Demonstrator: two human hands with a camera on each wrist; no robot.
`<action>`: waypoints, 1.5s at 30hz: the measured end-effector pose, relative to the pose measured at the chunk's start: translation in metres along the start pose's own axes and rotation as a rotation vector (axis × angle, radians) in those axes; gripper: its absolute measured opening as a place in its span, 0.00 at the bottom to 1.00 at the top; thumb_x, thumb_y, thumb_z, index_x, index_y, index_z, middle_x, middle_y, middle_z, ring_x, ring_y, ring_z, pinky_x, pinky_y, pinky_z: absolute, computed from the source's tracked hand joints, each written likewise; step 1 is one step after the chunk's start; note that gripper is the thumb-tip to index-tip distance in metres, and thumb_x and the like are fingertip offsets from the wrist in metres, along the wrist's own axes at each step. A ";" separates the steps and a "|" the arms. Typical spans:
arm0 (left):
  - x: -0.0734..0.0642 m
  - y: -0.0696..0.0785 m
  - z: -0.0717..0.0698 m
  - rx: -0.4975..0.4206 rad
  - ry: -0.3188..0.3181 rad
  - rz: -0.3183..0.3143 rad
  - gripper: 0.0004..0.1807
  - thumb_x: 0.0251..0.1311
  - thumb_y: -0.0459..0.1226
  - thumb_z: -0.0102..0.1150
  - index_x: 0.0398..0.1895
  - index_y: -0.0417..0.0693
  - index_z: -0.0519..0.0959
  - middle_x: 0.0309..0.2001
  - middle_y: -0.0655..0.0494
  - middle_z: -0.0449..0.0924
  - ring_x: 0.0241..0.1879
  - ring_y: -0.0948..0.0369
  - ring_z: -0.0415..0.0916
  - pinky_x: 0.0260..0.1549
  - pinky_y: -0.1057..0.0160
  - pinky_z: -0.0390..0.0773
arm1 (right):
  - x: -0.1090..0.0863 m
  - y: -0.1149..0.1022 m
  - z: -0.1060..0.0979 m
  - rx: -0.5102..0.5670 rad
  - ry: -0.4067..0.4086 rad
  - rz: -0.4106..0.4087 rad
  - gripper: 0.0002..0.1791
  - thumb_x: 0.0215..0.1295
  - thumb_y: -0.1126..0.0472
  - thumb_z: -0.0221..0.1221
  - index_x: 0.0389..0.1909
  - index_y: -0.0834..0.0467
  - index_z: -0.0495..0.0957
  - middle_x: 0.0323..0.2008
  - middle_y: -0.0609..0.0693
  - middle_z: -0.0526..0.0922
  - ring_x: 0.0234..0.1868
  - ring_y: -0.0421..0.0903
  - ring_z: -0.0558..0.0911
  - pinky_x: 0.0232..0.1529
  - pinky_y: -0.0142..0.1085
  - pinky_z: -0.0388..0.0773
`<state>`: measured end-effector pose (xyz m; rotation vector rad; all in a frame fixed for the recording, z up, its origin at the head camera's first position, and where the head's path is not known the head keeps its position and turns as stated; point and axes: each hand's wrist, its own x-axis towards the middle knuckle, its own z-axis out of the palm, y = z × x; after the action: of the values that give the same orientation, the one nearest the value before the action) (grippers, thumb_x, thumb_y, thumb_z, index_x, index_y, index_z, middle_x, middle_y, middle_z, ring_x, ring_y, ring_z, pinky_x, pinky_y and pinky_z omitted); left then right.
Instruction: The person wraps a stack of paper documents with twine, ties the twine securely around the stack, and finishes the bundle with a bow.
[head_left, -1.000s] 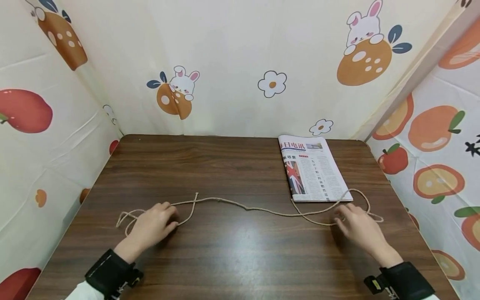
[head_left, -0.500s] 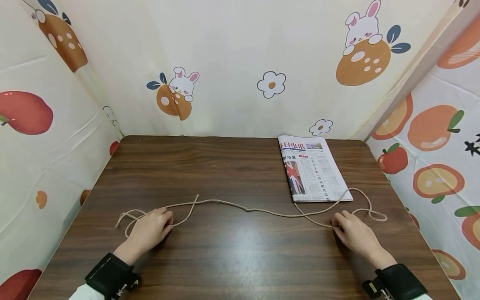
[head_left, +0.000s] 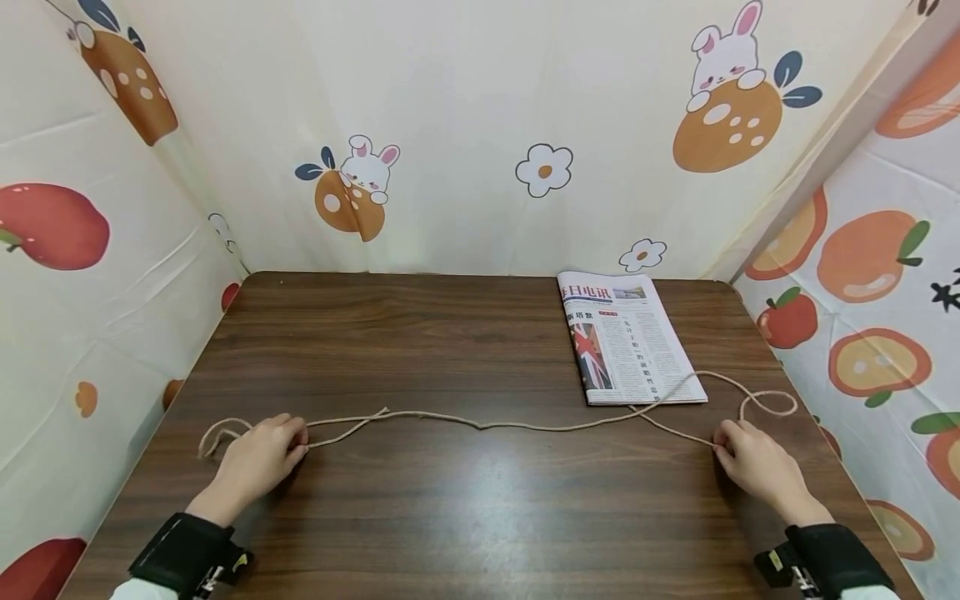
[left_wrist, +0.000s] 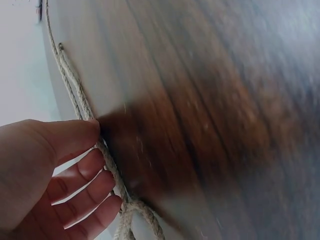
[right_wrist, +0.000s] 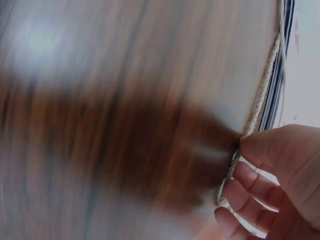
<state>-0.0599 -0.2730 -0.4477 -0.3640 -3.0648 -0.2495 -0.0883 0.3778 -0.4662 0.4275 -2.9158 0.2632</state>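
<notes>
A thin beige rope (head_left: 525, 428) runs across the table from one hand to the other. At the left, my left hand (head_left: 258, 458) pinches it between thumb and fingers; a short loop lies beyond that hand, and a free end lies close along the main length. In the left wrist view the rope (left_wrist: 82, 97) passes under the thumb tip and along the curled fingers. My right hand (head_left: 761, 467) pinches the rope near the other end, where a loop curls out past the fingers. The right wrist view has the rope (right_wrist: 260, 100) leading up from the thumb tip.
A folded newspaper (head_left: 630, 342) lies at the back right of the brown wooden table (head_left: 420, 333), with the rope crossing its near edge. Curtains printed with fruit and rabbits (head_left: 465, 100) stand behind and at both sides.
Both hands have moved apart, the left leftward and the right rightward, drawing the rope with them. The crossings at both ends have narrowed. The newspaper has stayed in place.
</notes>
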 end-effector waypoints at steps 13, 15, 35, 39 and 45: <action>0.000 -0.002 -0.003 -0.013 -0.017 -0.003 0.10 0.47 0.33 0.67 0.23 0.50 0.73 0.22 0.60 0.65 0.20 0.65 0.61 0.19 0.64 0.62 | -0.015 0.041 -0.014 -0.016 -0.094 0.162 0.07 0.49 0.70 0.59 0.23 0.63 0.69 0.18 0.50 0.66 0.19 0.43 0.64 0.19 0.37 0.59; 0.000 -0.003 -0.003 -0.012 -0.019 -0.002 0.10 0.47 0.33 0.66 0.23 0.50 0.73 0.22 0.60 0.66 0.20 0.65 0.61 0.19 0.64 0.62 | -0.016 0.046 -0.015 -0.022 -0.102 0.177 0.07 0.49 0.70 0.59 0.23 0.63 0.69 0.18 0.50 0.66 0.19 0.44 0.65 0.19 0.37 0.60; 0.009 0.005 0.003 -0.034 -0.014 0.038 0.10 0.46 0.34 0.67 0.23 0.52 0.73 0.22 0.61 0.66 0.21 0.66 0.62 0.19 0.65 0.63 | 0.031 -0.033 -0.005 -0.002 0.206 -0.207 0.14 0.38 0.70 0.67 0.30 0.62 0.76 0.27 0.55 0.75 0.26 0.53 0.77 0.25 0.46 0.71; 0.010 0.006 0.003 -0.034 -0.008 0.044 0.11 0.46 0.35 0.68 0.22 0.52 0.72 0.22 0.62 0.65 0.20 0.66 0.61 0.19 0.66 0.62 | 0.041 -0.049 0.004 0.031 0.189 -0.291 0.16 0.39 0.70 0.67 0.34 0.61 0.76 0.32 0.55 0.76 0.32 0.53 0.77 0.31 0.47 0.73; 0.011 0.006 0.003 -0.021 0.007 0.051 0.12 0.47 0.34 0.66 0.21 0.53 0.70 0.21 0.62 0.63 0.19 0.66 0.59 0.18 0.66 0.60 | 0.046 -0.062 0.017 0.041 0.144 -0.347 0.16 0.41 0.69 0.68 0.34 0.60 0.77 0.32 0.52 0.76 0.33 0.50 0.77 0.32 0.44 0.73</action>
<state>-0.0692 -0.2643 -0.4490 -0.4410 -3.0430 -0.2806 -0.1162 0.3036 -0.4644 0.8690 -2.6413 0.2884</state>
